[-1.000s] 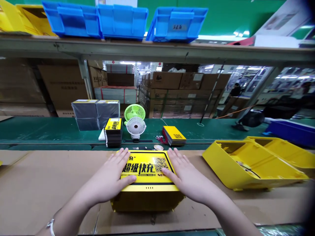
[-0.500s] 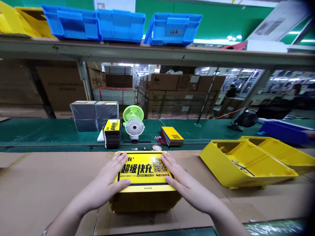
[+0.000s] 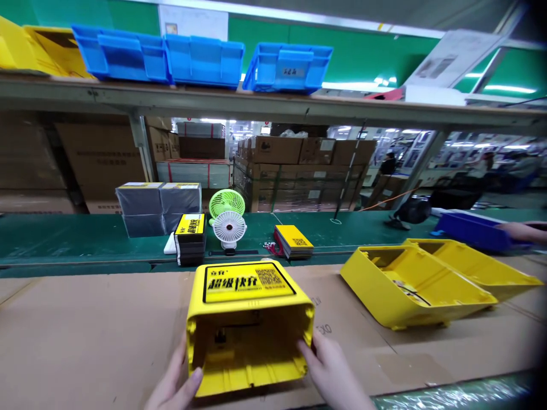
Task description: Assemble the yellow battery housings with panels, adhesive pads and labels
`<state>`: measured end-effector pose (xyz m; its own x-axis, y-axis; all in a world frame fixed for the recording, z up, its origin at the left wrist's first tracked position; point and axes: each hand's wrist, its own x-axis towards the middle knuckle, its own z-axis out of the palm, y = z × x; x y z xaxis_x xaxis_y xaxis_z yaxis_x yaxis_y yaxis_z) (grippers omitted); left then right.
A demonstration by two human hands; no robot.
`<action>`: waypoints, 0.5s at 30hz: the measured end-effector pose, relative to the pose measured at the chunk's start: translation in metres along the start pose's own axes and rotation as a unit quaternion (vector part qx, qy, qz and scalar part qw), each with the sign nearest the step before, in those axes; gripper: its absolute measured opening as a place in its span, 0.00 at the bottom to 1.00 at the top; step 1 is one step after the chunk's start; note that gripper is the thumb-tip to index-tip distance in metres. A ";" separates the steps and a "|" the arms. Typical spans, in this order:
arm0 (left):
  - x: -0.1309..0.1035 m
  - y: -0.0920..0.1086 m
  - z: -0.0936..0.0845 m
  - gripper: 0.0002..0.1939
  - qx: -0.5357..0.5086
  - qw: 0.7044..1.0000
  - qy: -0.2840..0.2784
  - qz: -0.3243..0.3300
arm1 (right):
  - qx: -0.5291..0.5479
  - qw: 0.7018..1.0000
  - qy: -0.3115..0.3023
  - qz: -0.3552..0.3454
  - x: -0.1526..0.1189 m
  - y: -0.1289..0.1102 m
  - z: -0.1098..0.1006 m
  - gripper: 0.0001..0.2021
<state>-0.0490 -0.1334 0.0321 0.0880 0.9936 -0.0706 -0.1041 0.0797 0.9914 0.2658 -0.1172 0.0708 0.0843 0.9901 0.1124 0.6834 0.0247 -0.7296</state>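
Between my hands is a yellow plastic housing (image 3: pixel 251 310), its hollow open end tilted toward me. On its top face lies a yellow label (image 3: pixel 248 282) with black print and a QR code. My left hand (image 3: pixel 175 378) grips the lower left side, thumb at the front rim and fingers hidden behind the wall. My right hand (image 3: pixel 331 364) grips the lower right side, with the thumb just inside the opening. The inside of the housing is dark, with a small pale part at its back.
Cardboard (image 3: pixel 85 336) covers the bench. Two more yellow housings (image 3: pixel 384 290) lie at right, near a blue bin (image 3: pixel 470 230) touched by another person's hand (image 3: pixel 523 230). Behind stand a label stack (image 3: pixel 190 242), a white fan (image 3: pixel 229 228) and yellow panels with red wires (image 3: pixel 294 242).
My hands have left the label on top and moved down to the housing's two sides. The housing has tipped, so its open end now faces me. The view has shifted slightly.
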 end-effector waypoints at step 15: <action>0.089 0.009 0.085 0.33 0.025 0.974 -0.221 -0.038 | -0.291 0.899 0.209 -0.253 0.000 -0.031 0.031 0.30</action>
<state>0.0425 -0.0510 0.0441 0.5132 0.8523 -0.1010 -0.0328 0.1371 0.9900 0.2218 -0.1133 0.0724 -0.1618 0.7317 0.6621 0.9643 0.2598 -0.0514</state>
